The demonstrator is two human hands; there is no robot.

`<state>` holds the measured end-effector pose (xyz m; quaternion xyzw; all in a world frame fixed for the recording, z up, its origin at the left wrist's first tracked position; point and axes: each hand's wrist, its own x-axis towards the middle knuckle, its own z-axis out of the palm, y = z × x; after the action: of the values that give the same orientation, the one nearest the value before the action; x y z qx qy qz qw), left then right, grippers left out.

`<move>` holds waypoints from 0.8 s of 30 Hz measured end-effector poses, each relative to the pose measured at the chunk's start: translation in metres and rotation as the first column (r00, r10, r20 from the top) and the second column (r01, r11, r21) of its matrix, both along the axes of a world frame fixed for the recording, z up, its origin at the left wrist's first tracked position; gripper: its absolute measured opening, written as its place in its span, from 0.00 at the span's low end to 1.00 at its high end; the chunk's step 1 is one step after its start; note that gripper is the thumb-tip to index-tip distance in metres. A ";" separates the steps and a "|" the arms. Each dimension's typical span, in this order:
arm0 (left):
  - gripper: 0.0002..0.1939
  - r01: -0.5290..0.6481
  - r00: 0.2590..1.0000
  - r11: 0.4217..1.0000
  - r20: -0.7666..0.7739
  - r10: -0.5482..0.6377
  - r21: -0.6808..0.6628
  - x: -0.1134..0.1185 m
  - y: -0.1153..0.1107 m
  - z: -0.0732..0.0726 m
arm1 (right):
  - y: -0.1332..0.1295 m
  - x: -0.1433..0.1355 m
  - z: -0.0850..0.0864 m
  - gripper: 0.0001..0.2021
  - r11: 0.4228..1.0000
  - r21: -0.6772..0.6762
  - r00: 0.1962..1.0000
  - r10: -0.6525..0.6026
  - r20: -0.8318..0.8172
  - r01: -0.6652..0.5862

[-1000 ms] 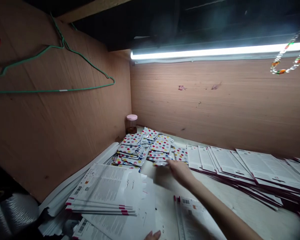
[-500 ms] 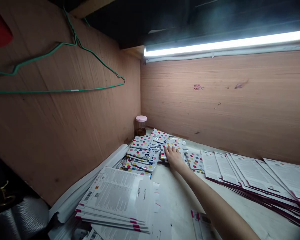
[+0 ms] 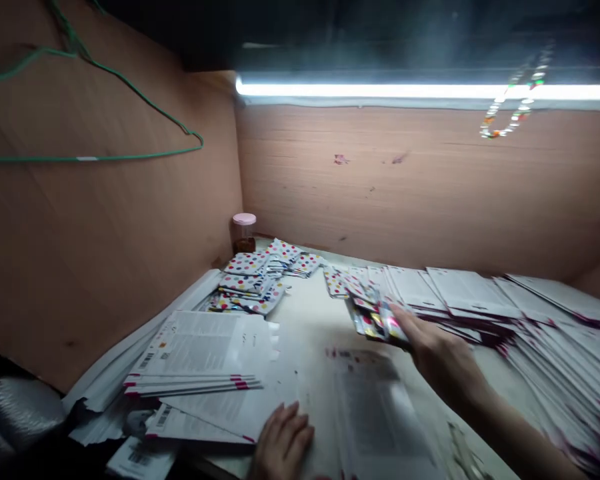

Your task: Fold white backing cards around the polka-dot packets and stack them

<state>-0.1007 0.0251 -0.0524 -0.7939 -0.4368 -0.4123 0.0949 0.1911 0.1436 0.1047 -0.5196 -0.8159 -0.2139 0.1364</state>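
Observation:
My right hand (image 3: 443, 360) is closed on a small bundle of polka-dot packets (image 3: 371, 312), held above the table and slightly blurred by motion. At the bottom middle, my left hand (image 3: 281, 440) lies with its fingers stretched out, beside the left stack of white printed cardboard sleeves (image 3: 205, 347) with pink edges. It seems to hold nothing. Between the hands lies a blurred printed sleeve (image 3: 375, 400). More polka-dot packets (image 3: 247, 263) are piled in the back left corner, and another dotted packet (image 3: 333, 283) lies just behind the held bundle.
A pink-lidded jar (image 3: 245, 233) stands in the back corner. Fanned white sleeves (image 3: 460, 290) line the back and right side of the table. A green hanger (image 3: 145, 157) hangs at left. Overhead are a tube light (image 3: 380, 91) and a beaded string (image 3: 495, 130).
My right hand has lifted a bundle of dotted packets from the pile and carried it to the right and nearer. My left hand has come into view. The camera has turned right.

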 end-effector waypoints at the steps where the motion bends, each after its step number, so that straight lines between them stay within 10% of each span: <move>1: 0.20 0.065 0.997 0.998 -0.045 -0.064 0.015 -0.002 -0.001 0.006 | -0.029 0.023 -0.005 0.27 0.995 0.068 0.998 -0.068 0.006 0.067; 5: 0.15 -0.049 0.995 0.971 0.072 0.068 -0.235 0.022 -0.003 0.029 | -0.105 0.072 -0.049 0.24 0.891 0.009 0.889 -0.453 0.072 0.453; 9: 0.40 -0.216 0.939 0.743 0.074 0.337 -0.634 0.092 0.002 0.051 | -0.113 0.077 -0.093 0.23 0.762 -0.299 0.812 -0.578 0.086 0.574; 13: 0.43 -0.227 0.854 0.591 0.134 0.503 -0.774 0.127 0.019 0.063 | -0.125 0.100 -0.102 0.49 0.823 -0.381 0.819 -0.525 -0.229 0.421; 16: 0.24 -0.124 0.804 0.587 0.265 0.532 -0.800 0.113 0.028 0.064 | -0.161 0.112 -0.096 0.38 0.921 -0.269 0.706 -0.389 -0.593 0.281; 19: 0.17 -0.064 0.725 0.632 0.399 0.561 -0.773 0.098 0.023 0.069 | -0.200 0.089 -0.089 0.22 0.960 -0.272 0.419 -0.273 -0.866 0.064; 24: 0.25 0.212 0.506 0.727 0.710 0.490 -0.653 0.116 -0.017 0.088 | -0.220 0.005 -0.080 0.20 0.856 -0.197 -0.449 -0.431 -0.783 -0.478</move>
<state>0.0155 0.0079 0.0353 -0.4211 -0.6093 -0.5491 -0.3872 0.1957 -0.0765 0.0246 -0.4320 -0.3232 0.5671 0.6223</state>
